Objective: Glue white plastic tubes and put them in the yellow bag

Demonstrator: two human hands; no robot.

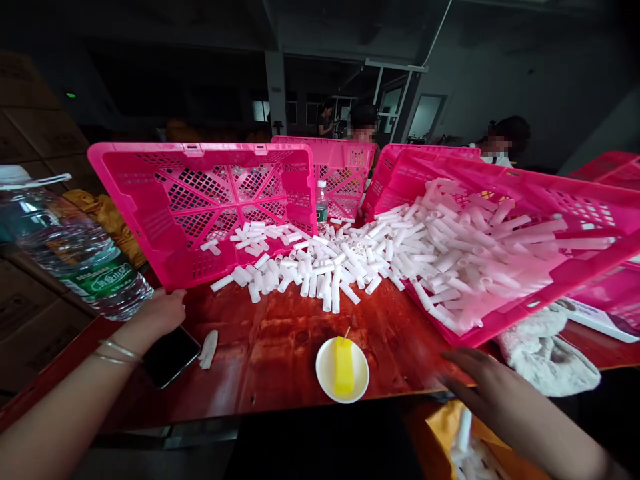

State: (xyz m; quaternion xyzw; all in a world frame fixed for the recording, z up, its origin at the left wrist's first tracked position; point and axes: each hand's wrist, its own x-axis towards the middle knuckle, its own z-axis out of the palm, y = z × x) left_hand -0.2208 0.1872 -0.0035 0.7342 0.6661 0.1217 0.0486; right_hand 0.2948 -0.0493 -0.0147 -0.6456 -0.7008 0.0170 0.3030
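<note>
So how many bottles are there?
2 that I can see: a big bottle at the far left, by the left hand, and a small bottle near the middle, behind the white tubes. More could be hidden behind the pink baskets.

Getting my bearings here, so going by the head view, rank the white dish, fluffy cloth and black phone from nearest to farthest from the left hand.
1. Black phone: left side, close by the left hand.
2. White dish: near the middle.
3. Fluffy cloth: over on the right side.
</note>
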